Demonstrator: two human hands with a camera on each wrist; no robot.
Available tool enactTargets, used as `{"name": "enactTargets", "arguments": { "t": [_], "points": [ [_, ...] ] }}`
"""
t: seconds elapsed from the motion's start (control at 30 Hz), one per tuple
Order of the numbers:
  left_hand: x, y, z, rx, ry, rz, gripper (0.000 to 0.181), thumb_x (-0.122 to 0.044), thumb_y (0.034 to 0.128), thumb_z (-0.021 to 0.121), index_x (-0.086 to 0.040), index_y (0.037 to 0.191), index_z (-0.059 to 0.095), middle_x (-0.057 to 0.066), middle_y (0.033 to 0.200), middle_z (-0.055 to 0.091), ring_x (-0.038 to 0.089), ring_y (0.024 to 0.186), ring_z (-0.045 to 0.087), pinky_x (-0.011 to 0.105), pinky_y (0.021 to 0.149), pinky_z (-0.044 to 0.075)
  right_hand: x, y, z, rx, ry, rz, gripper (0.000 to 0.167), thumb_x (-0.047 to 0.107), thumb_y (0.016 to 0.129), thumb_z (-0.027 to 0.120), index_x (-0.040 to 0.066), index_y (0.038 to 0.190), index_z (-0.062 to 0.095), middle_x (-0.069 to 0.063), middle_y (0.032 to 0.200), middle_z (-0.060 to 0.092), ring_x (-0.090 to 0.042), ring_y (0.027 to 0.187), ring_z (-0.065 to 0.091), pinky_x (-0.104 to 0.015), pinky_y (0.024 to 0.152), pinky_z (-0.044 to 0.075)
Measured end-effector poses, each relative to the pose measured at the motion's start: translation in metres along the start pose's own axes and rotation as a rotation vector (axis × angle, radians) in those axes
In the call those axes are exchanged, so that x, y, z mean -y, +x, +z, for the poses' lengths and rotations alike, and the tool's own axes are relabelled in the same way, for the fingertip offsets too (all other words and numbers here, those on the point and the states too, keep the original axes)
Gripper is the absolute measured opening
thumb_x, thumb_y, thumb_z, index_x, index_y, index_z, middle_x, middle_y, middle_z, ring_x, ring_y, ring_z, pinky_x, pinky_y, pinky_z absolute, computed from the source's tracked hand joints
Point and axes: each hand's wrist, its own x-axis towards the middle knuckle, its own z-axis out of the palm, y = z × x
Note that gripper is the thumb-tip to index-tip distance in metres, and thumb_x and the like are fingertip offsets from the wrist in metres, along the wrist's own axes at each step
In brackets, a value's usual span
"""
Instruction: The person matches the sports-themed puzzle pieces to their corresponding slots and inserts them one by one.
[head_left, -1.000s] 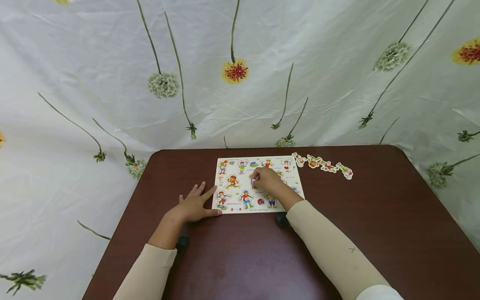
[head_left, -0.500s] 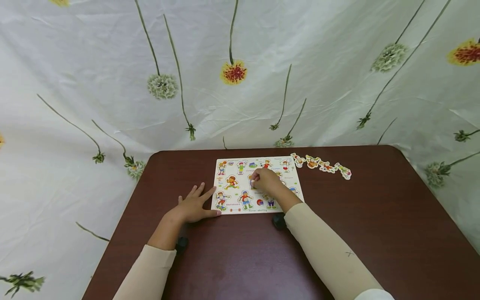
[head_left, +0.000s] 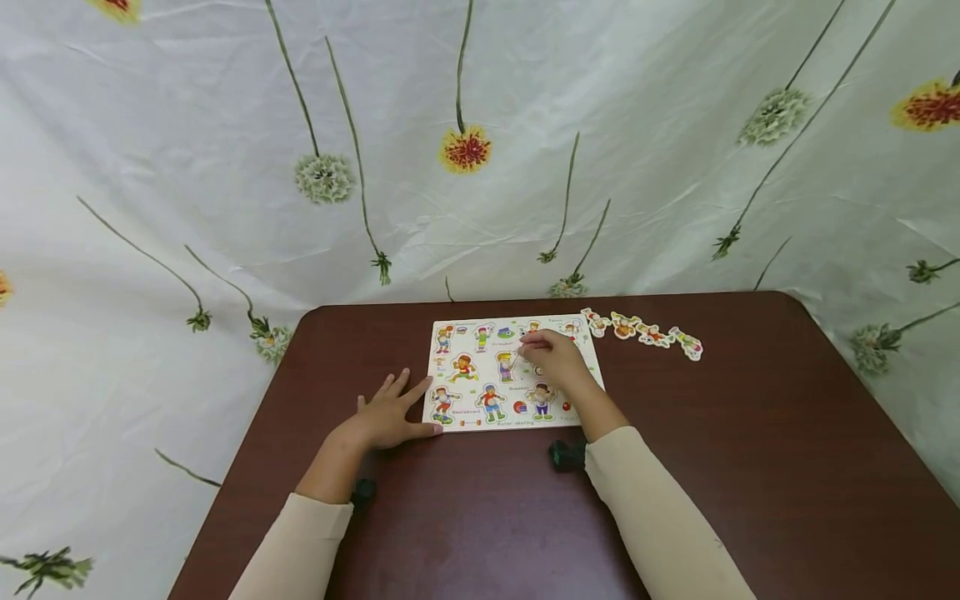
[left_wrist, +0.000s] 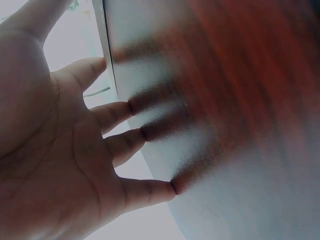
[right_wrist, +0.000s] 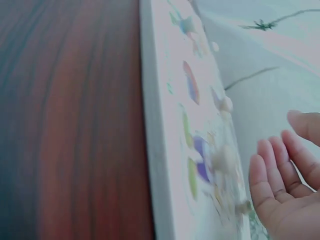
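A white puzzle board (head_left: pixel 480 400) with colourful sports figures lies flat on the dark table. The left hand (head_left: pixel 386 417) rests at the board's left edge with its fingers spread; in the left wrist view the left hand (left_wrist: pixel 75 135) has its fingertips on the tabletop. Over the board's upper right part is the right hand (head_left: pixel 558 362), fingers bent loosely. In the right wrist view the right hand (right_wrist: pixel 285 185) is beside the board (right_wrist: pixel 160 150), thumb apart from the fingers and nothing between them. A figure piece (head_left: pixel 506 367) lies in the board's middle, left of the right hand.
Several loose figure pieces (head_left: pixel 652 335) lie in a row right of the board, near the back edge of the brown table (head_left: pixel 750 417). A white cloth (head_left: pixel 637 100) with printed flowers hangs behind. A dark wrist device (head_left: pixel 566 456) shows below the right wrist.
The right hand has let go of the middle figure piece and moved a little to the right, uncovering it and the figure below. The left hand stays at the board's edge.
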Motion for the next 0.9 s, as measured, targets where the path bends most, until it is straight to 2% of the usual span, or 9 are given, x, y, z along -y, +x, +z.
{"name": "enactTargets", "arguments": {
  "t": [0.23, 0.43, 0.57, 0.63, 0.8, 0.9],
  "points": [
    [-0.001, -0.001, -0.001, 0.001, -0.009, -0.002, 0.093, -0.062, 0.0884, 0.067, -0.026, 0.163, 0.024, 0.021, 0.17, 0.009, 0.046, 0.157, 0.005, 0.082, 0.112, 0.006, -0.002, -0.006, -0.029, -0.109, 0.125, -0.025, 0.034, 0.022, 0.099, 0.067, 0.005, 0.128, 0.066, -0.012, 0.119, 0.067, -0.023, 0.108, 0.064, -0.036, 0.097, 0.052],
    [-0.001, -0.001, -0.002, 0.003, -0.011, -0.001, 0.093, -0.061, 0.0889, 0.067, -0.026, 0.163, 0.024, 0.021, 0.17, 0.009, 0.046, 0.157, 0.005, 0.082, 0.112, 0.006, -0.015, -0.005, -0.062, -0.195, 0.125, -0.026, 0.035, 0.023, 0.099, 0.066, 0.005, 0.129, 0.065, -0.011, 0.119, 0.066, -0.015, 0.103, 0.062, -0.027, 0.093, 0.051],
    [-0.001, -0.001, -0.002, 0.002, -0.012, 0.004, 0.092, -0.061, 0.0891, 0.067, -0.026, 0.163, 0.024, 0.021, 0.17, 0.009, 0.046, 0.157, 0.005, 0.082, 0.112, 0.006, -0.026, -0.004, -0.086, -0.25, 0.134, -0.013, 0.037, 0.022, 0.1, 0.066, 0.002, 0.131, 0.064, -0.012, 0.12, 0.064, -0.013, 0.102, 0.061, -0.028, 0.095, 0.052],
    [-0.001, -0.001, -0.001, 0.001, -0.011, 0.003, 0.092, -0.061, 0.0889, 0.068, -0.026, 0.163, 0.024, 0.021, 0.17, 0.009, 0.046, 0.157, 0.005, 0.082, 0.112, 0.006, -0.031, -0.004, -0.097, -0.272, 0.141, -0.004, 0.037, 0.021, 0.1, 0.065, 0.002, 0.131, 0.063, -0.012, 0.119, 0.064, -0.019, 0.105, 0.063, -0.032, 0.096, 0.051],
    [-0.001, 0.0, 0.0, 0.0, -0.014, -0.001, 0.093, -0.061, 0.0885, 0.068, -0.026, 0.163, 0.024, 0.021, 0.17, 0.009, 0.045, 0.157, 0.004, 0.082, 0.112, 0.006, -0.042, -0.006, -0.126, -0.312, 0.112, 0.022, 0.037, 0.023, 0.101, 0.064, 0.002, 0.131, 0.063, 0.002, 0.104, 0.063, -0.027, 0.107, 0.063, -0.034, 0.094, 0.049],
    [-0.001, 0.0, 0.0, 0.0, -0.016, -0.003, 0.093, -0.061, 0.0884, 0.068, -0.026, 0.162, 0.024, 0.021, 0.17, 0.009, 0.045, 0.157, 0.004, 0.082, 0.112, 0.006, -0.046, -0.008, -0.141, -0.326, 0.076, 0.035, 0.037, 0.024, 0.101, 0.063, 0.002, 0.131, 0.063, 0.008, 0.1, 0.06, -0.022, 0.101, 0.062, -0.036, 0.092, 0.05]
  ]
}}
